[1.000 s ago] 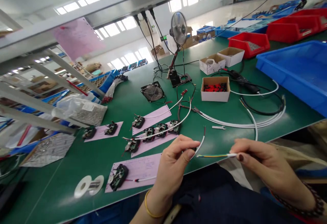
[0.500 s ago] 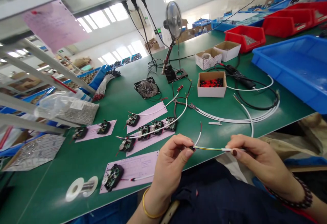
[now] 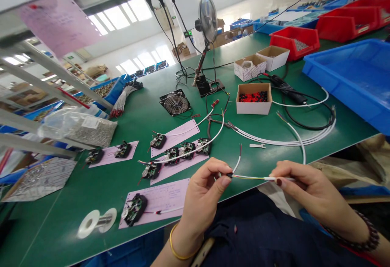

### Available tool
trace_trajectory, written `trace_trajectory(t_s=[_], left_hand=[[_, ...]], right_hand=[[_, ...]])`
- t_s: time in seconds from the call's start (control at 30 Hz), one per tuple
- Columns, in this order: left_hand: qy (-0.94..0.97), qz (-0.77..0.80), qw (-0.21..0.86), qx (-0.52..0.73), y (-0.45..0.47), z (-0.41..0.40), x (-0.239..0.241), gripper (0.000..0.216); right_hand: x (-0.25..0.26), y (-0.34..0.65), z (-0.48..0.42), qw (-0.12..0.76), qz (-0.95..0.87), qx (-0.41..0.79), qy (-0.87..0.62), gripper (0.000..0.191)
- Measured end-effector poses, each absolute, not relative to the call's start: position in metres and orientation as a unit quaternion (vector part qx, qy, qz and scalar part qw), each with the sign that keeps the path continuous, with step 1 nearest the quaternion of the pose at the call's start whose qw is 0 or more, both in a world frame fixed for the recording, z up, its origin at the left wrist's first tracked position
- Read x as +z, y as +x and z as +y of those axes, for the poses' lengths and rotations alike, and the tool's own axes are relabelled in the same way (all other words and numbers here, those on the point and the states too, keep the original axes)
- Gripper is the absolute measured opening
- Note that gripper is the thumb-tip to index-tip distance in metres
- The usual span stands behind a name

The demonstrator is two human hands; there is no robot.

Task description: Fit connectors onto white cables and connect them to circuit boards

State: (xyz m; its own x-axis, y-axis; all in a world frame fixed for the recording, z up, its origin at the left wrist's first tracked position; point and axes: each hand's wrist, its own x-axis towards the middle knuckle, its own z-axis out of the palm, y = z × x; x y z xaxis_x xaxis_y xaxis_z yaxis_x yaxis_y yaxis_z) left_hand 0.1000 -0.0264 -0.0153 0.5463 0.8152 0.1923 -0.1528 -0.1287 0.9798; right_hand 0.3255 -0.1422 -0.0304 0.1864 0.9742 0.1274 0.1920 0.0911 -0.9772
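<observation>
Over the table's front edge, my left hand (image 3: pixel 207 189) pinches a small black piece (image 3: pixel 230 175) between thumb and fingertips; what kind of part it is, I cannot tell. Thin coloured wires run from it to the white cable (image 3: pixel 268 179), gripped by the thumb and fingers of my right hand (image 3: pixel 304 189). A short white cable end (image 3: pixel 238 161) with a red tip sticks up beside the left fingertips. On the pink sheet (image 3: pixel 170 187) to the left lies a black housing with a green circuit board (image 3: pixel 134 210).
A solder spool (image 3: pixel 105 220) stands at front left. Several circuit units (image 3: pixel 187 150) lie on pink sheets mid-table. Behind are pliers (image 3: pixel 217 121), a small wrench (image 3: pixel 257 146), coiled white cables (image 3: pixel 283 143), a box of red and black parts (image 3: pixel 254 108) and a blue tray (image 3: pixel 350 80).
The view has shifted slightly. Both hands keep nearly the same place and grip, with the wires still stretched between them.
</observation>
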Motion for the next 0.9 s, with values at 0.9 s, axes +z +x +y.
trace_trajectory(t_s=[0.9], left_hand=[[0.857, 0.243, 0.376, 0.256, 0.095, -0.015, -0.01, 0.011]], right_hand=[[-0.033, 0.325, -0.136, 0.393, -0.611, 0.311, -0.613, 0.023]])
